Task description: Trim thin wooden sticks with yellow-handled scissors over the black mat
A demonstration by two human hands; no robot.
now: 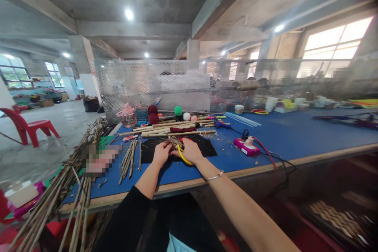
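My right hand (191,152) is wrapped round a pair of scissors with yellow handles (183,157). Their grey blades point up and left, over the fingers of my left hand (162,153). That hand is closed in a pinch, close beside the blades; whatever it grips is hidden or too small to name. Both hands are above a black cloth (208,146) strewn with small brown scraps. Just beyond the cloth, several peeled sticks (177,134) lie crosswise. To the left is a bunch of thin twigs (128,159).
Long dry branches (71,177) overhang the table's left edge. A pink power strip (246,147) with cables lies right. Yarn balls (178,110), a pink jar (128,116) and a blue-handled glue gun (222,124) lie farther back, before a perforated screen (153,86). A red chair (32,128) stands left.
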